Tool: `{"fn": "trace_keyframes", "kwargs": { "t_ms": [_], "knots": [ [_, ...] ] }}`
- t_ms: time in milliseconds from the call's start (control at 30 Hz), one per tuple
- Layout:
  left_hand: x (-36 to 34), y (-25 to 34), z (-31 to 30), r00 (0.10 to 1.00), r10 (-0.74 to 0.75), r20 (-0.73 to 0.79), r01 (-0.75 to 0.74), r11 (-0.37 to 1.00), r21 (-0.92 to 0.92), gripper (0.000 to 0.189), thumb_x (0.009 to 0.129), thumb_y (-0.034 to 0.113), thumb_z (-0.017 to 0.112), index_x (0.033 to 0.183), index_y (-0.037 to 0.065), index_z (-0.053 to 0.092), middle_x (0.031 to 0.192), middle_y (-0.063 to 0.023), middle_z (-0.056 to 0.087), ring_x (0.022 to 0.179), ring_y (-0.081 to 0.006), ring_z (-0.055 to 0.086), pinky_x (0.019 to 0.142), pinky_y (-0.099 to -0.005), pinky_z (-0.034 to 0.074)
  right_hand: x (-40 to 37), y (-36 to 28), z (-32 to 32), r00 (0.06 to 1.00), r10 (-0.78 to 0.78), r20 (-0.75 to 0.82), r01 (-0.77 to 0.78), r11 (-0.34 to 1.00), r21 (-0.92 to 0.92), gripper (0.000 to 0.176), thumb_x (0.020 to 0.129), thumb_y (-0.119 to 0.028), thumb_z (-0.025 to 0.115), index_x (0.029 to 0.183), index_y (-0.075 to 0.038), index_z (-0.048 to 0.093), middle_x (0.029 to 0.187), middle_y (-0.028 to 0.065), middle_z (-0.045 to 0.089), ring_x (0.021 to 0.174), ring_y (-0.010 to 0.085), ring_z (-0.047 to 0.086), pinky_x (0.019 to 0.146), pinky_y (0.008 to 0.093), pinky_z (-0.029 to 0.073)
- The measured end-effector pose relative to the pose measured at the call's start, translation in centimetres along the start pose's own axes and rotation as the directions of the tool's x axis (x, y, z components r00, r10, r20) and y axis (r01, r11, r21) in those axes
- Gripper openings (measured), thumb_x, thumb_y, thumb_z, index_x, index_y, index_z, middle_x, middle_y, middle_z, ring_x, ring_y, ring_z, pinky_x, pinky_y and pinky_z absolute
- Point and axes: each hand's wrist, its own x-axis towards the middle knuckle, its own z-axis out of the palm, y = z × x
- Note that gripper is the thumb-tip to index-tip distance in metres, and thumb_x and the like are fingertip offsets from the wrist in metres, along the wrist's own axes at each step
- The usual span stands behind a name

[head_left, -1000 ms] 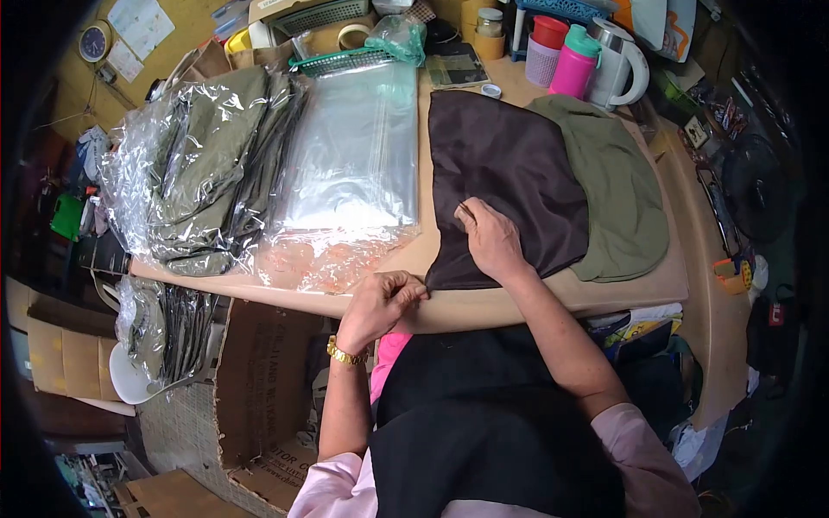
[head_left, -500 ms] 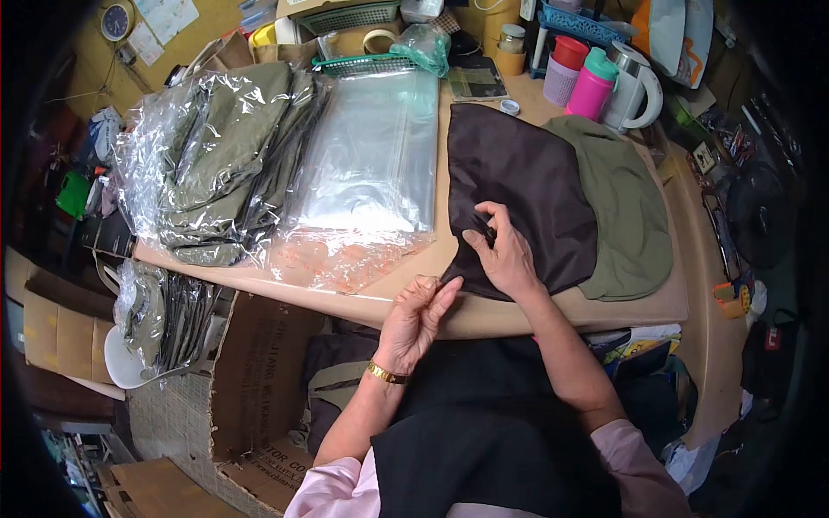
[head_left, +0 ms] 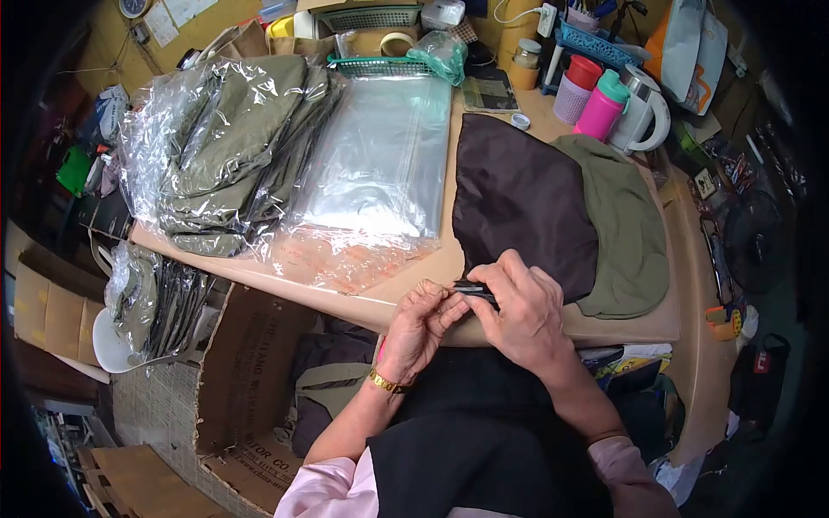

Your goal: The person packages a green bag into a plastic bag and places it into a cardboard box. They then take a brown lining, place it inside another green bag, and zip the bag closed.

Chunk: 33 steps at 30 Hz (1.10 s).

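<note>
A dark brown cloth piece lies flat at the right of the table, joined to or overlapping an olive green cloth part. At its near left corner, my left hand pinches the brown cloth's edge; the fingertips hide the exact spot. My right hand is closed around a small black tool that looks like thread snips. Its tip meets my left fingertips. Most of the tool is covered by my right fingers.
Clear plastic bags lie flat at the middle of the table. Left of them are olive garments in plastic. A pink bottle and a kettle stand at the back right. A cardboard box sits below.
My right hand has come down and toward the left hand, bringing the black tool to the left fingertips. The left hand still pinches near the cloth corner. The view has shifted slightly.
</note>
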Motion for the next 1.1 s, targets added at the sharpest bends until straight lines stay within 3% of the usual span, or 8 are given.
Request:
{"fn": "trace_keyframes", "kwargs": {
  "t_ms": [67,267,600,700,767,833,967,1100],
  "knots": [
    [-0.2,0.1,0.7,0.998,0.034,-0.044,-0.028,0.992,0.123,0.012,0.1,0.011,0.053,0.094,0.001,0.053,0.096,-0.007,0.058,0.095,-0.0193,0.064,0.091,-0.0363,0.057,0.1,-0.3,-0.2,1.0,-0.011,0.012,0.011,1.0,-0.02,0.028,0.071,-0.009,0.077,0.094,-0.011,0.061,0.085,0.0044,0.052,0.071,0.0215,0.061,0.062,0.0351,0.042],
    [-0.4,0.1,0.8,0.999,0.05,-0.015,-0.046,0.973,0.226,0.013,0.101,0.013,0.054,0.092,0.004,0.052,0.092,-0.0038,0.055,0.093,-0.0149,0.06,0.089,-0.0325,0.054,0.5,-0.5,-0.4,0.995,-0.006,0.102,0.012,0.998,-0.055,0.031,0.072,-0.008,0.076,0.095,-0.009,0.055,0.085,0.006,0.052,0.071,0.0227,0.061,0.062,0.0363,0.042],
    [-0.1,-0.6,0.0,0.997,0.071,0.023,-0.074,0.959,0.275,0.016,0.1,0.015,0.056,0.087,0.007,0.051,0.086,-0.0008,0.052,0.084,-0.0112,0.054,0.084,-0.0289,0.048,0.8,-0.7,-0.6,0.992,-0.049,0.114,0.059,0.994,-0.093,0.028,0.074,-0.003,0.071,0.092,-0.007,0.05,0.083,0.0083,0.053,0.069,0.0243,0.061,0.062,0.0364,0.044],
    [-0.2,-0.8,0.1,0.993,0.079,0.093,-0.104,0.946,0.307,0.016,0.1,0.015,0.056,0.087,0.007,0.051,0.089,-0.0018,0.053,0.085,-0.0126,0.054,0.084,-0.0293,0.047,0.7,-0.3,-0.1,0.99,-0.044,0.133,0.055,0.995,-0.081,0.027,0.075,-0.003,0.07,0.092,-0.007,0.049,0.083,0.0082,0.054,0.069,0.0249,0.062,0.063,0.0363,0.044],
    [-0.5,-1.0,1.4,0.995,0.096,-0.016,-0.086,0.947,0.31,0.015,0.1,0.014,0.056,0.088,0.006,0.051,0.099,-0.0052,0.056,0.086,-0.0133,0.054,0.084,-0.0304,0.047,0.8,-0.1,-0.1,0.989,-0.033,0.143,0.043,0.997,-0.065,0.026,0.075,-0.004,0.069,0.092,-0.007,0.049,0.083,0.0081,0.054,0.069,0.0252,0.062,0.063,0.0363,0.044],
    [-0.5,-0.6,1.7,0.995,0.103,-0.012,-0.095,0.947,0.306,0.015,0.1,0.014,0.056,0.089,0.006,0.051,0.104,-0.0071,0.057,0.086,-0.013,0.054,0.085,-0.0309,0.047,1.1,-0.2,-0.8,0.997,-0.005,0.08,0.013,0.994,-0.105,0.027,0.075,-0.004,0.07,0.092,-0.006,0.049,0.082,0.0079,0.054,0.069,0.0258,0.062,0.062,0.0364,0.044],
    [-0.2,-0.3,1.3,0.993,0.113,0.015,-0.112,0.942,0.317,0.015,0.1,0.014,0.056,0.089,0.006,0.05,0.114,-0.0116,0.059,0.086,-0.0123,0.053,0.085,-0.0315,0.047,1.2,-0.7,-1.9,0.994,0.013,0.107,-0.006,0.998,-0.069,0.027,0.075,-0.005,0.071,0.092,-0.006,0.049,0.083,0.0082,0.055,0.069,0.026,0.062,0.061,0.0365,0.045],
    [0.0,-0.6,0.5,0.992,0.108,0.058,-0.119,0.956,0.268,0.014,0.103,0.012,0.05,0.092,0.003,0.05,0.104,-0.0128,0.061,0.089,-0.0137,0.062,0.085,-0.0268,0.052,1.0,-0.7,-1.4,0.989,-0.037,0.14,0.044,0.998,-0.052,0.026,0.076,-0.005,0.071,0.092,-0.006,0.05,0.084,0.0081,0.055,0.069,0.0262,0.062,0.061,0.0368,0.045]
  ]
}}
